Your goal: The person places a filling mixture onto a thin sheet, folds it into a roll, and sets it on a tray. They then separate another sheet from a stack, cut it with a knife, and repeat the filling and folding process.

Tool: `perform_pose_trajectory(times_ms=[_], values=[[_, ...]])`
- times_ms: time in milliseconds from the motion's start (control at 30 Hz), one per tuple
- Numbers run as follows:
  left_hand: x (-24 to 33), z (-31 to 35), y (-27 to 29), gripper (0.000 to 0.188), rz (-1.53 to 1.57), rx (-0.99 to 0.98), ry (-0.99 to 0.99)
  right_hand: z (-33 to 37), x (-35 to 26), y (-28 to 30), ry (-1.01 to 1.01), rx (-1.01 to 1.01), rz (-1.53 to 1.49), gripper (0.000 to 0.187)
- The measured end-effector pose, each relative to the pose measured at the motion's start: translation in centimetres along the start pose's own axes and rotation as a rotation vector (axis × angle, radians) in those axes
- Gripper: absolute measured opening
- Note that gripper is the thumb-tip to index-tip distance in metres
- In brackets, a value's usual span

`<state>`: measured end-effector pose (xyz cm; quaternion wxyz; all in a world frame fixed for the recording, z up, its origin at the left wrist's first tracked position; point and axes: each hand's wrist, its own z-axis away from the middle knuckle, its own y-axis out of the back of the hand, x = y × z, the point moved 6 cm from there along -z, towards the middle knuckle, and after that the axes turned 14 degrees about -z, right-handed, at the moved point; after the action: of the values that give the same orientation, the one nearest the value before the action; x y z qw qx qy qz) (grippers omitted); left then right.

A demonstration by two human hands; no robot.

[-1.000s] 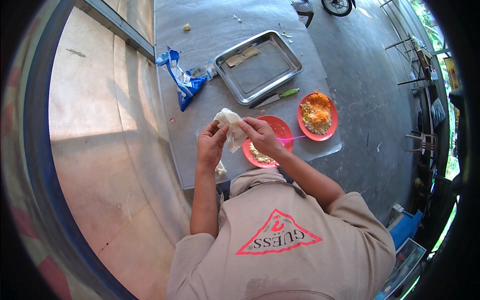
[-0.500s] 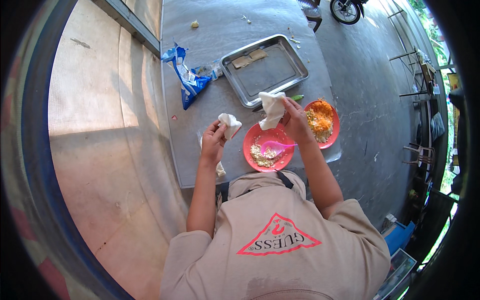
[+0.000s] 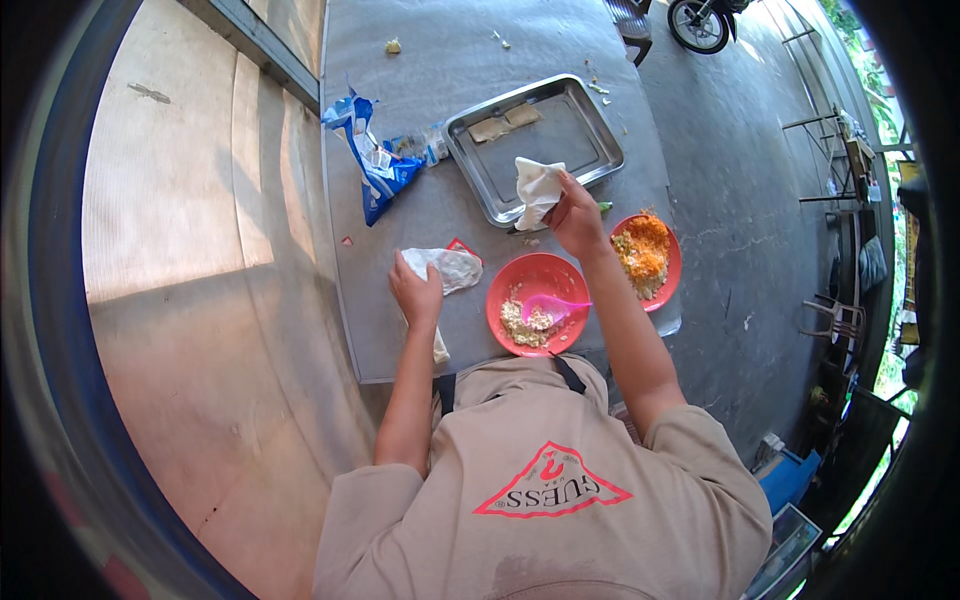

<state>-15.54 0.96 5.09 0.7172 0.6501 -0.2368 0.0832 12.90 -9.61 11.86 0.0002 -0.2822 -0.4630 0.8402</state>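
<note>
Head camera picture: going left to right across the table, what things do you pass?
Crumpled blue plastic bag → white wrapper sheet under the left hand → red bowl with a pink spoon → red plate of orange shredded food.

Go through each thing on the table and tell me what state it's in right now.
Metal tray: two flat pieces inside.
Folded wrapper: held up by right hand.
Flat wrapper: on table, under left hand.
Near red bowl: filling and pink spoon inside.
Far red bowl: orange filling.
Blue packet: torn open.
</note>
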Motion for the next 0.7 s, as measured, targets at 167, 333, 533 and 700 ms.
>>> perform_pose_trajectory(times_ms=[167, 333, 533, 700], values=[[6.1, -1.0, -2.8, 0.053, 0.449, -0.527, 0.068, -3.8, 0.6, 0.3, 0.023, -0.058, -0.103, 0.035], [14.3, -1.2, -11.4, 0.062, 1.593, -1.075, 0.707, -6.7, 1.7, 5.4, -0.027, 0.35, 0.062, 0.034], [17.2, -2.3, -15.9, 0.038, 1.685, -0.918, 0.946, -6.9, 0.3, 6.6, -0.039, 0.319, 0.139, 0.031], [17.5, -4.0, -15.9, 0.029, 1.658, -0.804, 0.999, -7.3, -0.4, 4.7, -0.006, 0.251, 0.152, 0.03]])
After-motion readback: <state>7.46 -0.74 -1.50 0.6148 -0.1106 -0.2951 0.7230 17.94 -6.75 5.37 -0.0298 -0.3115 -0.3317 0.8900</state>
